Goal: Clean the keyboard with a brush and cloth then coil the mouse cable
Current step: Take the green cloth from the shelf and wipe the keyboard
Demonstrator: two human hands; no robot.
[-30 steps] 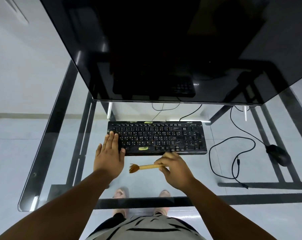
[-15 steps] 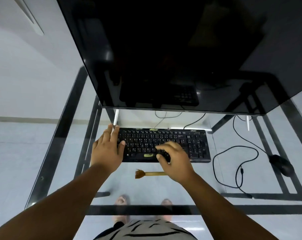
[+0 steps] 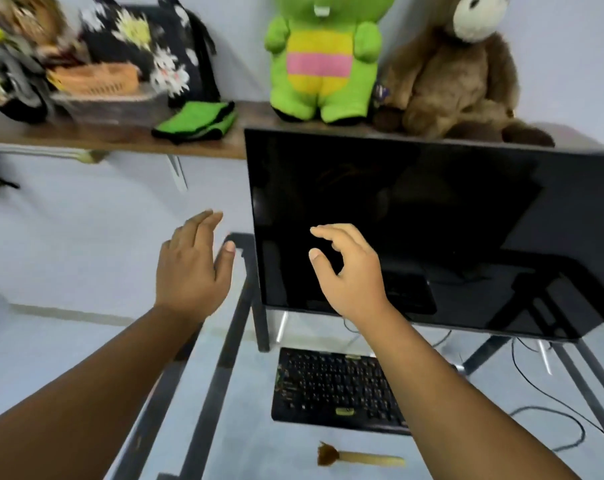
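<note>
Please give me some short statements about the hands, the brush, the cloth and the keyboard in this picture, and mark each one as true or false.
1. The wooden-handled brush lies on the glass desk, in front of the black keyboard. True.
2. The right hand grips the brush. False: it is raised in front of the dark monitor screen, empty, fingers loosely curved.
3. The folded green cloth lies on the wooden wall shelf. True.
4. The left hand rests on the keyboard. False: it is lifted, fingers straight, touching nothing.
5. The green plush toy sits on the desk. False: it stands on the shelf.
</note>
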